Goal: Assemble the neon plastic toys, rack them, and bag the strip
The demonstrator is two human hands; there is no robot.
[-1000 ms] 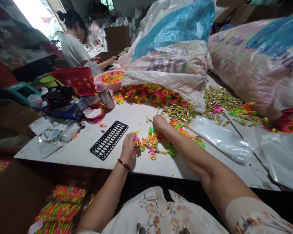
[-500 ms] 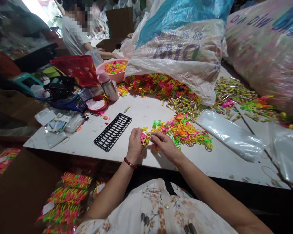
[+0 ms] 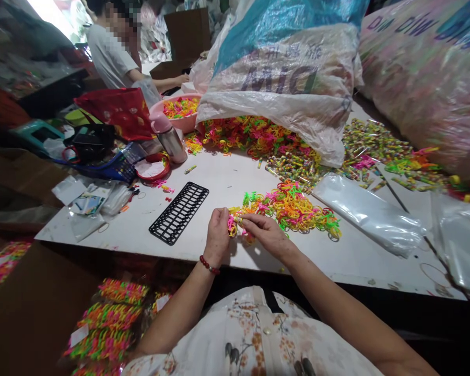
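Note:
My left hand (image 3: 217,236) is closed round a small bunch of bright plastic rings (image 3: 231,225) near the table's front edge. My right hand (image 3: 263,234) pinches at the same bunch from the right, fingertips meeting the left hand. Just behind them lies a loose pile of neon rings (image 3: 293,208) on the white table (image 3: 227,183). A black plastic grid (image 3: 179,211) lies flat to the left of my left hand.
Big plastic sacks (image 3: 282,73) spill more rings and wrapped sticks (image 3: 368,146) at the back. Clear bags (image 3: 370,216) lie at right. A pink basin (image 3: 176,112), a steel bottle (image 3: 170,140) and clutter stand at left. Another person (image 3: 113,49) sits far left.
My right hand drew back from the far pile and joined my left hand at the bunch of rings. The view shifted slightly; both hands have since stayed together.

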